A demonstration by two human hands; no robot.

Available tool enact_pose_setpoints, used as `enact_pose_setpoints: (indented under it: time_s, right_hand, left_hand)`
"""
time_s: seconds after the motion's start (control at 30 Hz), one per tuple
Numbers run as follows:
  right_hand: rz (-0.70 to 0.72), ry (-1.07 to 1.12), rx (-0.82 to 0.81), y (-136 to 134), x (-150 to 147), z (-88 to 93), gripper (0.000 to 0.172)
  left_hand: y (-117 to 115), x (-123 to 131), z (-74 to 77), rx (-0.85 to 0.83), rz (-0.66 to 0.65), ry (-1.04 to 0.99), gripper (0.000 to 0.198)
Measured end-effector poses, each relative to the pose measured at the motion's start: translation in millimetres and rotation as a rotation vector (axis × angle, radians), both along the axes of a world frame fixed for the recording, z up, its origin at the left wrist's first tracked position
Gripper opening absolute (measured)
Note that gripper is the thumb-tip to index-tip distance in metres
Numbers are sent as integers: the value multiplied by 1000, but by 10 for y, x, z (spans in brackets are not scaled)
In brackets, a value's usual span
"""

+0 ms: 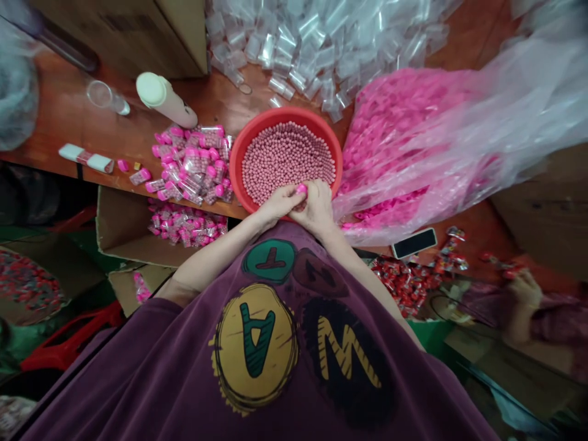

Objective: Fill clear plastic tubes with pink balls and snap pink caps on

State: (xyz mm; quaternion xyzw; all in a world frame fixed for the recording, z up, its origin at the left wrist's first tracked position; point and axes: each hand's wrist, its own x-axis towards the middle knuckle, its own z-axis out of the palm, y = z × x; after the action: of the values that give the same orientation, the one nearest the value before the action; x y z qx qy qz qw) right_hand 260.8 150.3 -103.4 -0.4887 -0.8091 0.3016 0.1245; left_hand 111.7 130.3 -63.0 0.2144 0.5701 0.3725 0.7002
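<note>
Both my hands meet at the near rim of a red bowl (pixel 250 138) filled with small pink balls (pixel 287 159). My left hand (pixel 278 202) is closed, its fingertips pinching a pink cap (pixel 301 188). My right hand (pixel 316 205) is curled shut against it, gripping something I cannot make out beneath the cap. Left of the bowl lies a heap of filled clear tubes with pink caps (pixel 193 164).
Empty clear tubes (pixel 303 43) are piled at the back. A plastic bag of pink caps (pixel 404 135) lies to the right. A cardboard box (pixel 110 223) below the table edge holds more filled tubes. A phone (pixel 414 242), a white-capped bottle (pixel 165 99) and another person's hand (pixel 526 291) are nearby.
</note>
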Motion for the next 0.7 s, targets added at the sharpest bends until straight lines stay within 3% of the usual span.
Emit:
enact_pose_setpoints:
  time_s: [0.07,0.13,0.2,0.27,0.37,0.43,0.53,0.6,0.7]
  right_hand:
    - [45,25,-81,0,-49,-44,51]
    - [112,114,-174,-22,-102,-88,69]
    - [157,244,-276,-57,-133,-133,94]
    - [152,335,-379,-83,-129,-185,102]
    - [117,344,-466,-75,-60,-277,70]
    - [97,337,-472,-46,6,-322,49]
    - [49,348,-461,-5,96,-336,36]
    - [-13,369,-464,15,137,-325,33]
    - [-198,448,-563,62,151,-320,31]
  left_hand:
    - [-31,-16,-28,-57,35,26,26]
    - [-89,-80,-57,-78,96,111,21]
    - [-196,-228,-73,-44,172,280,14]
    - [-379,-478,-82,26,245,509,15]
    - [-820,-990,-130,88,354,815,27]
    - [-1166,-1335,-188,-13,371,980,33]
    - [-1505,-1707,-258,-122,364,1252,34]
    - [-1439,-1805,-282,-56,394,1373,35]
    - [-807,-1725,-293,156,431,1397,38]
